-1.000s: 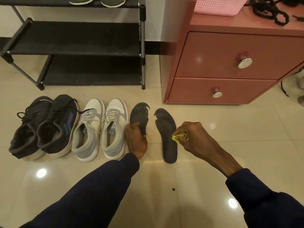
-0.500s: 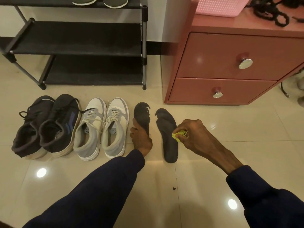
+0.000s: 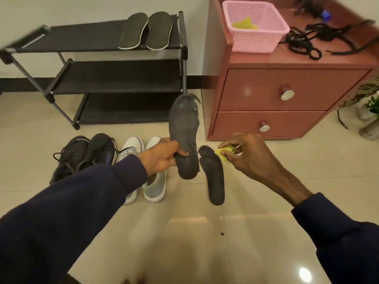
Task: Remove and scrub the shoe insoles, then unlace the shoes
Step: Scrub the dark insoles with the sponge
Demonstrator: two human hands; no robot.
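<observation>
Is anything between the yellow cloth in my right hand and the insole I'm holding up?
Nothing visible. The right hand pinches the yellow cloth beside the raised insole in the left hand, only air between. The second insole lies on the floor below.

At frame centre the left hand grips a worn dark insole clear of the floor; right of it the right hand pinches a yellow-green cloth beside a second insole lying flat; black sneakers and grey sneakers stand left.

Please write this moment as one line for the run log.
left hand: holds dark insole off floor | right hand: pinches yellow cloth | second insole: on floor | dark shoes: laced
</observation>
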